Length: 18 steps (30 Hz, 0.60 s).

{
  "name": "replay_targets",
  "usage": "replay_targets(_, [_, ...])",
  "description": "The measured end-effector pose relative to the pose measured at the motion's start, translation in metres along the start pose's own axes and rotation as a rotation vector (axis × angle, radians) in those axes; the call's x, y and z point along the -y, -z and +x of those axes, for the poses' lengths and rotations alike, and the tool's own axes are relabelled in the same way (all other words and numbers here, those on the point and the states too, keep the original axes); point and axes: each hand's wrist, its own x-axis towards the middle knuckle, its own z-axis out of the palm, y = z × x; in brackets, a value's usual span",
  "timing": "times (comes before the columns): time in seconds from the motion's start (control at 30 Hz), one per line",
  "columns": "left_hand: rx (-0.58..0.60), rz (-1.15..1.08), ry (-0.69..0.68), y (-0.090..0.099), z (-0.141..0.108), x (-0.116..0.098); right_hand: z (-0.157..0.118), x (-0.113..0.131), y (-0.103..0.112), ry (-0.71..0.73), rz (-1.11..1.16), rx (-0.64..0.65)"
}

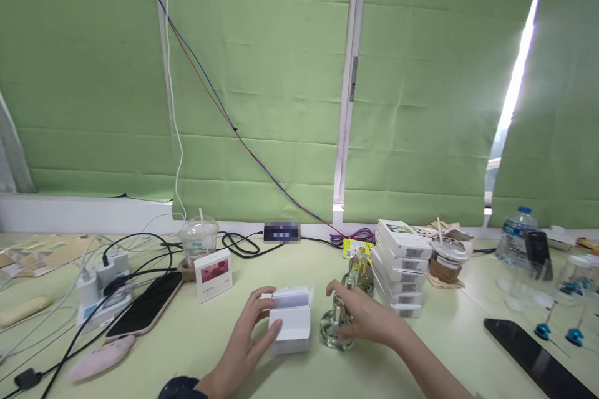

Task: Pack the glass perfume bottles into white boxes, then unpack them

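An open white carton (291,331) stands on the table in front of me, its flap folded out and its inside looking bare. My left hand (248,336) grips its left side, thumb at the front and fingers behind. Just right of the carton, my right hand (365,315) has its fingers curled round the neck of a clear glass bottle (333,331) with a thick round base, which appears to rest on the table. More glass bottles (362,265) stand in a row behind that hand, partly hidden by it.
Stacked white boxes (402,255) stand right of the bottles, beside a lidded coffee cup (448,259). A white box with a red picture (214,275), a phone (145,305) and tangled cables lie left. A dark phone (538,355) and a water bottle (516,234) are right.
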Motion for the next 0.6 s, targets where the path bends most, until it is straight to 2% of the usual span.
replay_targets(0.23, [-0.009,0.02,0.003,-0.001,0.0,-0.001,0.003,-0.005,-0.006,0.102,-0.031,-0.031])
replay_targets(0.37, [-0.014,0.004,-0.003,-0.001,-0.001,-0.001,-0.001,-0.004,0.001,0.154,-0.066,-0.082])
replay_targets(0.5, [0.05,0.016,-0.024,0.004,0.0,0.001,-0.01,-0.001,0.017,0.182,-0.05,-0.252])
replay_targets(0.6, [0.108,0.031,-0.038,0.006,0.0,0.001,-0.012,0.001,0.025,0.204,0.071,-0.473])
